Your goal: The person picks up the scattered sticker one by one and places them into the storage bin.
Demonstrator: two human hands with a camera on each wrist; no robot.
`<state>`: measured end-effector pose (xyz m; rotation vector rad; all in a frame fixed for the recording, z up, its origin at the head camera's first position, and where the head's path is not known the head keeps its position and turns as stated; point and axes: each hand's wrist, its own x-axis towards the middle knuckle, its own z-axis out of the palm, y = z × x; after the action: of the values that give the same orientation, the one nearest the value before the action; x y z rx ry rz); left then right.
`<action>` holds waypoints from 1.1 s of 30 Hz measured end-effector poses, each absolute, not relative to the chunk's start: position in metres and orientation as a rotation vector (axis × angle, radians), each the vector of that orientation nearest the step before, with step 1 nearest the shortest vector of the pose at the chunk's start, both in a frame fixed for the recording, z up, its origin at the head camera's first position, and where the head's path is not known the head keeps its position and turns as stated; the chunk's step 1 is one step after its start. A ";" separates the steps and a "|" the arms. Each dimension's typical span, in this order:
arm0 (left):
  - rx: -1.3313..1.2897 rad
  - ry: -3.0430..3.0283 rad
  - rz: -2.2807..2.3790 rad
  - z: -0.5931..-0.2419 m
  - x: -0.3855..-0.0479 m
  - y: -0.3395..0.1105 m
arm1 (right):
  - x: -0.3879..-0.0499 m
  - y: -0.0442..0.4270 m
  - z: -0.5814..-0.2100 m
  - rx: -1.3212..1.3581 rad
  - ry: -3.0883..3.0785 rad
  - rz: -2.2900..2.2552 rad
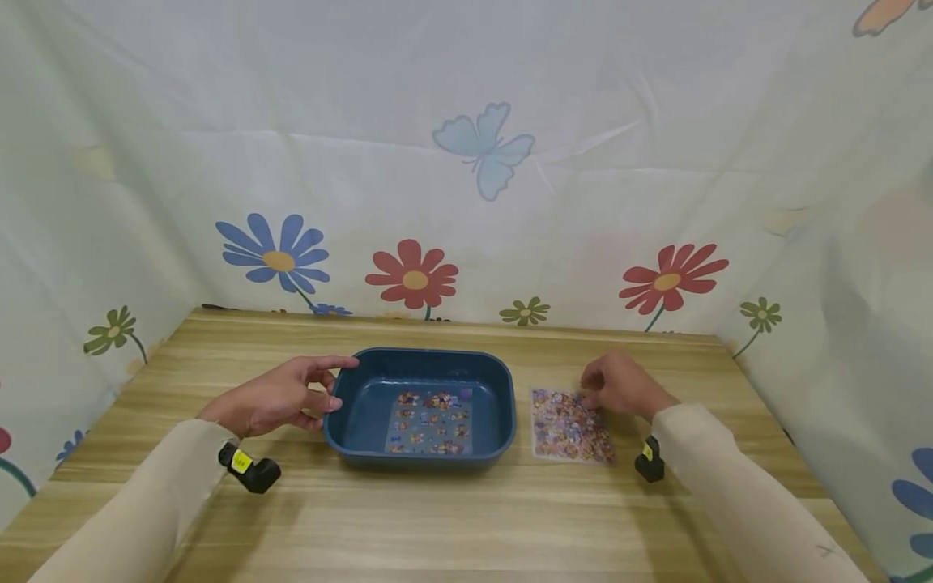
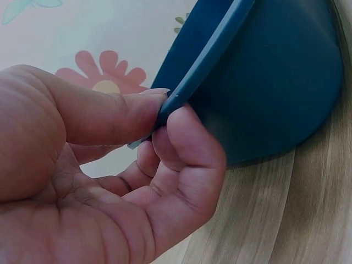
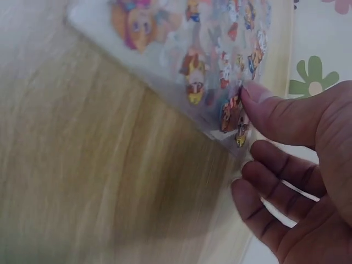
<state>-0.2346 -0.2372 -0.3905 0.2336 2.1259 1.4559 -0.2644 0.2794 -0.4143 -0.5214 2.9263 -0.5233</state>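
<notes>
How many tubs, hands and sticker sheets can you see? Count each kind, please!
Blue tub: 1
Hands: 2 (left hand, right hand)
Sticker sheets showing: 2 (one in the tub, one on the table; can't tell about any underneath)
Total showing: 5

A dark blue tub (image 1: 419, 460) stands upright, rim pinched by the left hand (image 1: 280, 397), a clear sticker sheet (image 1: 430, 425) inside; a crowded, colourful sheet (image 1: 572, 433) meets the right hand's (image 1: 625, 385) thumb.
</notes>
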 end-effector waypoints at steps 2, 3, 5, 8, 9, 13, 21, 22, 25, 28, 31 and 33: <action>0.235 2.127 1.457 -0.391 -0.235 -0.237 | -0.266 0.279 -0.415 -0.516 2.929 -0.487; 0.229 2.127 1.460 -0.391 -0.235 -0.237 | -0.266 0.278 -0.415 -0.519 2.927 -0.475; 0.222 2.127 1.462 -0.391 -0.234 -0.236 | -0.267 0.278 -0.415 -0.520 2.917 -0.473; 0.224 2.130 1.465 -0.391 -0.234 -0.236 | -0.268 0.279 -0.417 -0.517 2.907 -0.484; 0.222 2.130 1.466 -0.391 -0.233 -0.236 | -0.268 0.279 -0.418 -0.523 2.906 -0.496; 0.219 2.132 1.465 -0.391 -0.234 -0.236 | -0.270 0.282 -0.422 -0.518 2.908 -0.552; 0.207 2.132 1.467 -0.390 -0.234 -0.236 | -0.269 0.284 -0.428 -0.514 2.918 -0.665; 0.207 2.131 1.467 -0.390 -0.234 -0.237 | -0.269 0.284 -0.429 -0.517 2.919 -0.677; 0.210 2.132 1.467 -0.391 -0.234 -0.237 | -0.268 0.284 -0.430 -0.534 2.929 -0.700; 0.210 2.134 1.466 -0.391 -0.234 -0.237 | -0.268 0.284 -0.431 -0.550 2.941 -0.719; 0.207 2.133 1.465 -0.391 -0.233 -0.236 | -0.267 0.284 -0.431 -0.552 2.948 -0.740; 0.213 2.133 1.465 -0.392 -0.233 -0.236 | -0.266 0.284 -0.432 -0.540 2.949 -0.755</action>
<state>-0.2332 -0.2365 -0.3915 0.2130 2.1328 1.4653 -0.2658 0.2841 -0.4317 -0.5404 2.9489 -0.7548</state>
